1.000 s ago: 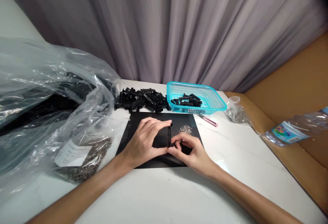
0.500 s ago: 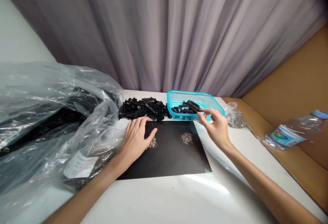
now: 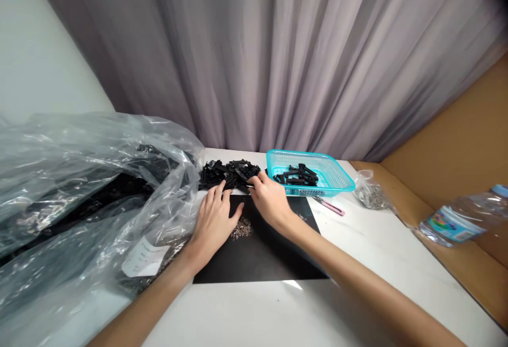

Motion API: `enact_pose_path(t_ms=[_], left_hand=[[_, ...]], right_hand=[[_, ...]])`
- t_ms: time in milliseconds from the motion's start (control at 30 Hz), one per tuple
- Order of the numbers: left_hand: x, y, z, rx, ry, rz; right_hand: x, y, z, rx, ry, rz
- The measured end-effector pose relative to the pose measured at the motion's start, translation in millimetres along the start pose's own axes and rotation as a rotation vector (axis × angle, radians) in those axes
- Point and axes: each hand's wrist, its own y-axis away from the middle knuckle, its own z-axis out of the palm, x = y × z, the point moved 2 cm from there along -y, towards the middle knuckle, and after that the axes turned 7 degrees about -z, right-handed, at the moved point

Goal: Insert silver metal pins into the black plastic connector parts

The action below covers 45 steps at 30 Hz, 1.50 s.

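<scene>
My left hand (image 3: 214,217) rests at the near left edge of the heap of black plastic parts (image 3: 226,170), fingers stretched and thumb apart, holding nothing I can see. Close beside it, my right hand (image 3: 270,199) reaches to the heap's right end. Its thumb and fingers pinch a black plastic part (image 3: 243,174) at the heap's edge; the grip is partly hidden. Below both hands lies a black mat (image 3: 257,259) with a small pile of tiny metal pieces (image 3: 242,228). A second such pile (image 3: 301,217) is mostly covered by my right forearm.
A blue basket (image 3: 337,172) holding several black parts stands behind my right hand. A pink-handled tool (image 3: 332,208) lies before it. To the right are a small bag of metal pieces (image 3: 371,191) and a water bottle (image 3: 456,222). A large clear plastic bag (image 3: 79,146) fills the left.
My right hand has moved left from the basket to the heap. The black part it held there now lies in the basket, and the pink-handled tool is uncovered. My left hand stays by the heap.
</scene>
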Motion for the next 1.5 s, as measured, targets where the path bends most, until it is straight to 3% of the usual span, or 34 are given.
enact_pose_path(t_ms=[167, 300, 433, 600, 867, 1167, 1267, 1500], left_hand=[[2.2, 3.5, -0.5, 0.015, 0.086, -0.019], [2.9, 3.0, -3.5, 0.019, 0.124, -0.036], [2.7, -0.7, -5.4, 0.025, 0.191, -0.076], [-1.0, -3.7, 0.7, 0.019, 0.301, -0.140], [-7.0, -0.3, 9.6, -0.115, 0.254, -0.108], [-3.7, -1.6, 5.6, -0.216, 0.332, -0.103], [-2.1, -3.2, 1.7, -0.214, 0.401, -0.144], [-9.3, -19.7, -9.3, -0.134, 0.708, -0.319]], right_hand=[[-26.3, -45.1, 19.7, -0.054, -0.015, 0.093], [-19.3, -50.8, 25.7, -0.054, -0.071, 0.191], [-11.4, -45.2, 19.9, -0.043, -0.139, 0.149], [-13.0, -30.0, 10.3, -0.018, -0.193, 0.076], [-8.9, 2.2, 6.5, -0.040, -0.244, 0.048], [2.5, 81.6, 0.1, -0.092, -0.467, -0.042], [-6.0, 96.4, 4.3, -0.094, -0.451, -0.119], [-18.1, 94.2, 3.9, -0.119, -0.291, -0.297]])
